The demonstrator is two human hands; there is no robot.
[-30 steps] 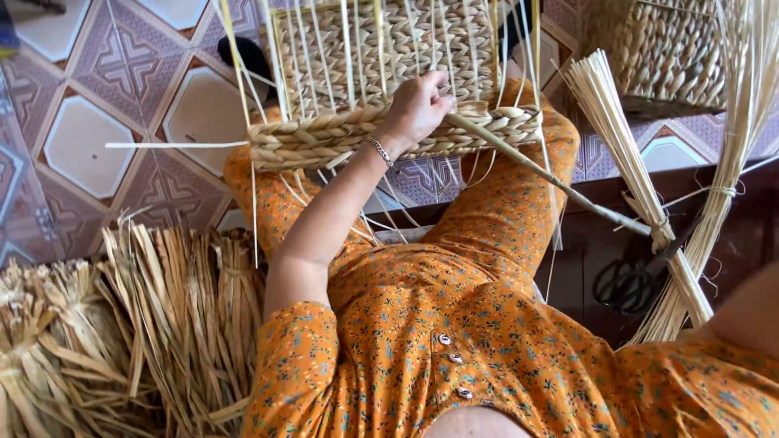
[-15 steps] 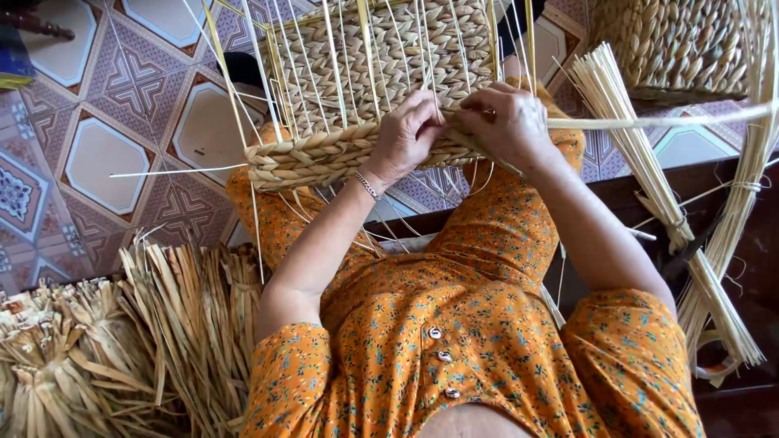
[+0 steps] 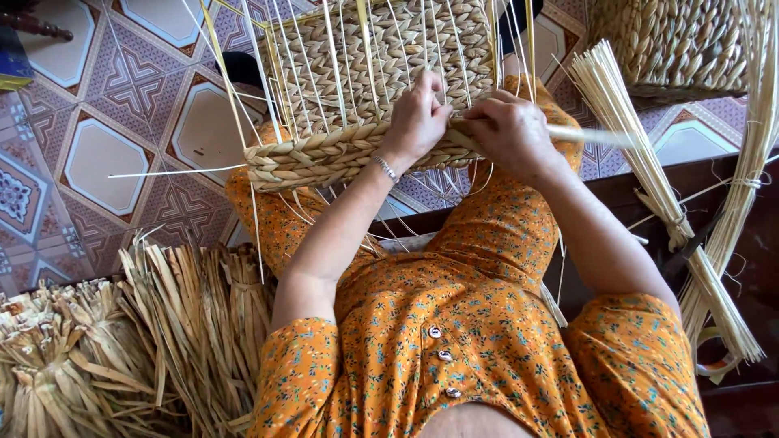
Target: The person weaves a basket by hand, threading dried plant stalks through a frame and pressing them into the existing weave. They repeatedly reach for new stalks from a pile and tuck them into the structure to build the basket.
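Observation:
A half-woven straw basket (image 3: 357,89) rests on my knees, with thin upright ribs sticking out of its braided rim. My left hand (image 3: 418,118) presses on the rim near the middle, fingers curled around the weave. Close beside it, my right hand (image 3: 511,130) pinches a pale straw strand (image 3: 588,135) that runs off to the right. The two hands almost touch. A thin bracelet sits on my left wrist.
Heaps of dried straw (image 3: 122,341) lie at the lower left on the patterned tile floor (image 3: 97,154). Bundles of tied straw stalks (image 3: 649,186) lean at the right over a dark wooden surface. A finished woven basket (image 3: 673,45) stands at the upper right.
My right hand came in from the right with the strand and joined my left hand at the basket rim. The view has shifted a little.

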